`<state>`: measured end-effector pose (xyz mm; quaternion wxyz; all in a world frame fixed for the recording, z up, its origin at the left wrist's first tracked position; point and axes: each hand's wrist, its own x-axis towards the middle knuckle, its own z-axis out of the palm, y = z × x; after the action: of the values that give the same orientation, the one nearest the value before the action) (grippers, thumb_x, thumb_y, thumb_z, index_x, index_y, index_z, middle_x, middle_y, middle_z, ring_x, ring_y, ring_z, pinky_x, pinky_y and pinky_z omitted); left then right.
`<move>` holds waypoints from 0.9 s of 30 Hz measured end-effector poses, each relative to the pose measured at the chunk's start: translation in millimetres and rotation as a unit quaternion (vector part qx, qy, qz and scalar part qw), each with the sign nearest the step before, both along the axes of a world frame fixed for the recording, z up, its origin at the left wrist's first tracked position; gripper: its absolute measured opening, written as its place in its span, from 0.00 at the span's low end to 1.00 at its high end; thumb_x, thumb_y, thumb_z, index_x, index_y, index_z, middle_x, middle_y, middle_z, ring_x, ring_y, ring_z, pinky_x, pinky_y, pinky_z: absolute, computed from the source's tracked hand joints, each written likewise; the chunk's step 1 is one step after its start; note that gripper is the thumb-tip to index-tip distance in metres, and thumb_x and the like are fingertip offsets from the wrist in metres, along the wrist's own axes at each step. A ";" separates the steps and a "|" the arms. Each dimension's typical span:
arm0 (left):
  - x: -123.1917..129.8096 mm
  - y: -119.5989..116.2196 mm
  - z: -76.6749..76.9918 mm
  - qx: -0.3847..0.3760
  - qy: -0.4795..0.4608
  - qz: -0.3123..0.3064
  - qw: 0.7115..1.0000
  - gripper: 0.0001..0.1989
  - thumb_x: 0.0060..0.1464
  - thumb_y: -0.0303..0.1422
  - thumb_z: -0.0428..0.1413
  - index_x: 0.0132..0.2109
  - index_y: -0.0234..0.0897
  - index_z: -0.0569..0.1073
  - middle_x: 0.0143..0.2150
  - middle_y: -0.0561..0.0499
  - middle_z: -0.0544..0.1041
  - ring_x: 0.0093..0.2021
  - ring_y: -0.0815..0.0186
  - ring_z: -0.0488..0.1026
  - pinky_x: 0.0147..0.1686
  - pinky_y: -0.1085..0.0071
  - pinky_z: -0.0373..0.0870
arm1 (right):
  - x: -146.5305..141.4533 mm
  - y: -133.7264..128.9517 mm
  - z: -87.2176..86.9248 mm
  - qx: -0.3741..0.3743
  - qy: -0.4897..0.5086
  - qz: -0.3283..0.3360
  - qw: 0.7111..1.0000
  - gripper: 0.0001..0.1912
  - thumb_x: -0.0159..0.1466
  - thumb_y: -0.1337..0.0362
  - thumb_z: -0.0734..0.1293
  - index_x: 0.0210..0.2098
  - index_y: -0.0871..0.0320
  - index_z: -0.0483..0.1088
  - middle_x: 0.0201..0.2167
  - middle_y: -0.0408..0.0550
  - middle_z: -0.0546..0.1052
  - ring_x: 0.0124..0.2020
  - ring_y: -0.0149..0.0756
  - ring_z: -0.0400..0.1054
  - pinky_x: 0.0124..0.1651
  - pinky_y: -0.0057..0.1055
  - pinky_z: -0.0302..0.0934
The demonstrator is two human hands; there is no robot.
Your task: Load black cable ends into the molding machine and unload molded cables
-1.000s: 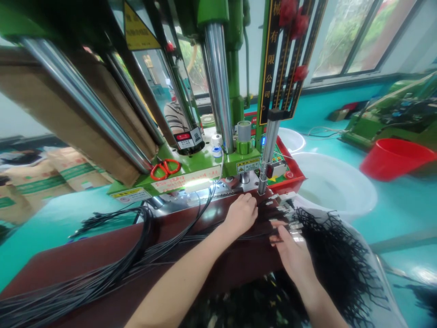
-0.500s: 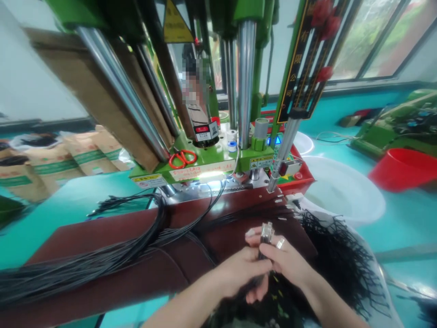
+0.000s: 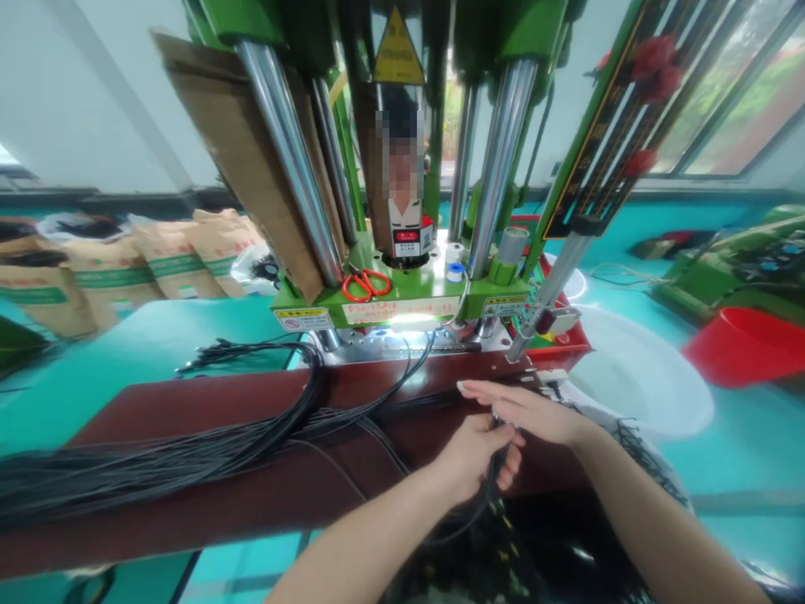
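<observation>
My left hand (image 3: 471, 457) is wrapped round a bundle of black cables (image 3: 495, 474), held upright above my lap with the lower lengths hanging down. My right hand (image 3: 534, 413) lies flat across the top of that bundle, fingers stretched out and pointing left. Its palm covers most of the cable ends, so only a small shiny bit shows between the hands. On the brown table (image 3: 207, 512), more long black cables (image 3: 251, 457) run from the left edge toward the press.
Ahead stands a green press (image 3: 433, 289) with steel columns; red-handled scissors (image 3: 366, 285) and a blue-and-white tape roll (image 3: 455, 272) lie on its plate. To the right are a white tub (image 3: 647, 377) and a red bucket (image 3: 742, 344). Paper sacks (image 3: 113, 273) line the left.
My right hand has gone from fingers curled round the metal connector ends to lying flat over them. My left hand keeps its hold on the cables. The camera view has shifted.
</observation>
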<state>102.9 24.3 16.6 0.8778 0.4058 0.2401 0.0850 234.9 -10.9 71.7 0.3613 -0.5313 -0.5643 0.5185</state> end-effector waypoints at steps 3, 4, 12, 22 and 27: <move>6.4 0.6 -3.0 -0.025 -0.011 0.024 0.999 0.18 0.42 0.43 0.57 0.27 0.30 0.67 0.16 0.53 0.66 0.13 0.74 0.61 0.12 0.77 0.56 | -0.6 1.5 -1.4 -0.001 -0.032 -0.032 0.999 0.25 0.54 0.63 0.66 0.52 0.49 0.64 0.54 0.49 0.66 0.34 0.35 0.71 0.23 0.24 0.63; 7.9 2.0 -4.3 -0.036 -0.012 0.027 0.999 0.18 0.41 0.43 0.58 0.27 0.30 0.66 0.16 0.53 0.66 0.13 0.74 0.60 0.12 0.78 0.54 | -0.1 4.0 -2.7 0.005 -0.040 -0.033 0.999 0.25 0.53 0.63 0.67 0.51 0.50 0.65 0.53 0.49 0.66 0.36 0.37 0.71 0.25 0.24 0.64; 10.6 32.7 -13.9 -0.024 0.003 0.208 0.978 0.20 0.38 0.44 0.59 0.32 0.32 0.65 0.14 0.61 0.59 0.11 0.80 0.48 0.12 0.79 0.38 | 25.8 77.1 -45.8 0.132 -0.444 -0.145 0.874 0.18 0.61 0.68 0.56 0.50 0.61 0.64 0.50 0.53 0.68 0.51 0.40 0.61 0.52 0.36 0.54; 10.4 37.5 -28.4 0.009 0.018 0.217 0.976 0.16 0.43 0.42 0.56 0.31 0.34 0.63 0.15 0.61 0.59 0.11 0.80 0.49 0.11 0.80 0.39 | 20.8 105.0 -61.5 0.072 -0.519 -0.073 0.849 0.13 0.47 0.76 0.60 0.33 0.60 0.64 0.34 0.52 0.70 0.38 0.43 0.63 0.40 0.35 0.53; 5.2 31.7 -27.4 0.028 0.028 0.205 0.978 0.14 0.45 0.41 0.54 0.32 0.36 0.61 0.15 0.61 0.58 0.11 0.79 0.49 0.11 0.80 0.39 | 19.9 75.2 -47.5 0.024 -0.431 -0.039 0.901 0.03 0.52 0.69 0.60 0.23 0.58 0.60 0.24 0.44 0.69 0.27 0.34 0.64 0.29 0.27 0.53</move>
<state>108.1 56.0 -10.8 0.8227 0.3746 0.3406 0.2585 254.8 64.3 24.1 0.1154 -0.7158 -0.6559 0.2101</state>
